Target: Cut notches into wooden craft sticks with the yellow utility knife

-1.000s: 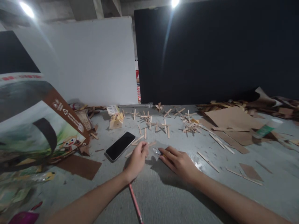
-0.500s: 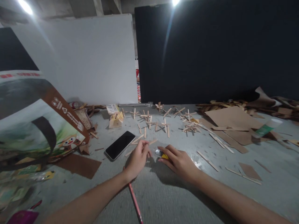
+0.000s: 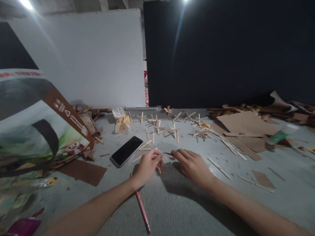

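Note:
My left hand is closed in a pinch, with its wrist over a pink pencil. A thin, pale wooden stick shows faintly at its fingertips. My right hand faces it, closed around a small utility knife whose yellow body is now hidden by the fingers. A narrow dark edge, likely the blade, reaches from the right fingertips toward the left ones. Just left of my left hand lies a black-screened phone, with loose wooden sticks beside it.
Crossed-stick pieces stand across the back of the grey table. Cardboard sheets, a glue stick and loose strips lie to the right. A printed box and a brown card are at left. White and black panels rise behind.
My right hand has turned over, so the knife's yellow body is covered and a thin dark edge points left. My left fingers have shifted slightly on the stick.

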### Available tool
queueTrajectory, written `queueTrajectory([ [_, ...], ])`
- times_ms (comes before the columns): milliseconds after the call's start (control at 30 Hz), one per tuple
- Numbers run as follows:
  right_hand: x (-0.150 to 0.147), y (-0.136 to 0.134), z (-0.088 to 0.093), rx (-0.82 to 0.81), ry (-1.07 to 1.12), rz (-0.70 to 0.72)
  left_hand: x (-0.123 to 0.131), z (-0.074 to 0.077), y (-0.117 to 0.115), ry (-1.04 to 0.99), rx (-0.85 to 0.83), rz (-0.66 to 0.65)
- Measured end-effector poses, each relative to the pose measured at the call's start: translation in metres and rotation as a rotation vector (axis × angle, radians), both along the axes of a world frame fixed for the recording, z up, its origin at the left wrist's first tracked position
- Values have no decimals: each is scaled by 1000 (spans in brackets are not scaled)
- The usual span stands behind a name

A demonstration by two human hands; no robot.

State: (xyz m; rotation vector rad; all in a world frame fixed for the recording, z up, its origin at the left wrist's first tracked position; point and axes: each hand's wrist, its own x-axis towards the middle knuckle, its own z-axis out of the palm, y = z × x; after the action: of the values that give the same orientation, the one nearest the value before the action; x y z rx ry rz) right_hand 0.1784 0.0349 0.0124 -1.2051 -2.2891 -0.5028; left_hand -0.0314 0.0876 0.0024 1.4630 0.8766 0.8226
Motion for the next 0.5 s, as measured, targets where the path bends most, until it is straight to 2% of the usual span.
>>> queueTrajectory([
  [200,6,7,-12,-4,-20,38,-1,5,0,141,135,67],
  [500,4,7,-18,-91,5,32,-3,5,0,243,234,14],
])
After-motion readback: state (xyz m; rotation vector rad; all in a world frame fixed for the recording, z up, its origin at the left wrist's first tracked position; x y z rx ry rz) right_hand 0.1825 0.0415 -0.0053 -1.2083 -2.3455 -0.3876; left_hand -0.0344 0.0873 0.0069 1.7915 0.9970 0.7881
